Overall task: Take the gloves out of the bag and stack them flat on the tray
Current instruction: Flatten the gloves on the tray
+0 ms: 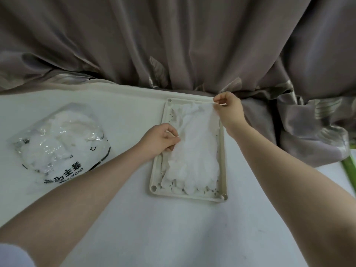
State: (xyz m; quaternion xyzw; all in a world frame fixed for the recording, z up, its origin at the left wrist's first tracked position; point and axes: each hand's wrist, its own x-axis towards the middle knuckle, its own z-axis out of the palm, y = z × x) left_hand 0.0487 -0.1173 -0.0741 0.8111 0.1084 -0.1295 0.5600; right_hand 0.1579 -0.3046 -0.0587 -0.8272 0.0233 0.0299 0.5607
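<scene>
So the surface is a plain white table (183,228) filling the lower half of the frame, with a heavy greyish-mauve curtain (173,41) bunched in folds across the whole top and spilling down the right side. Something green (349,168) pokes in at the right edge, can't tell what it is. Right of centre sits a cream rectangular tray (156,176) with little round holes at its corners, long side running away from the camera. On it lies a thin, crinkly, see-through white glove (194,149), fingers pointing toward the bottom of the frame, over more filmy gloves already in the tray. The left hand (159,139) pinches the glove's left edge between thumb and curled fingers, and the right hand (229,110) pinches its cuff corner at the tray's far end. The clear bag (61,143) with black print, still stuffed with white gloves, sits at mid left, well apart from the tray.
</scene>
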